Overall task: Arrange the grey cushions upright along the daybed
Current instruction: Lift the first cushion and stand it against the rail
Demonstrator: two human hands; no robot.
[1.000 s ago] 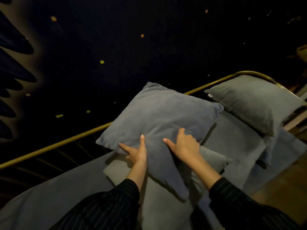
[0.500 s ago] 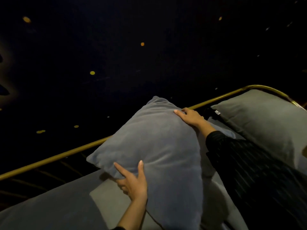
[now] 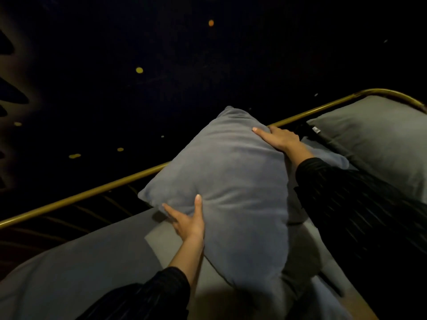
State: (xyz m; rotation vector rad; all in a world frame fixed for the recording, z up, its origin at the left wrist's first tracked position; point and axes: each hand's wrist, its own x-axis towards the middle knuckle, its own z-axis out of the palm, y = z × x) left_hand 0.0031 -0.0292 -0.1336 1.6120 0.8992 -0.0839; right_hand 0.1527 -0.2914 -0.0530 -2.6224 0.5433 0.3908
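Note:
A grey-blue velvet cushion is tilted up against the daybed's brass rail, one corner pointing up. My left hand grips its lower left edge, thumb on the front face. My right hand holds the upper right edge near the rail. A flatter grey cushion lies on the mattress under it. At the right end a larger grey cushion leans against the curved rail. Part of another cushion shows behind my right arm.
The grey mattress runs to the lower left. A dark wall with small gold dots rises behind the rail. The rail bends round at the far right.
My right hand moved from the cushion's lower middle up to its top right edge. The cushion turned more upright against the rail. My left hand stayed on the lower left edge.

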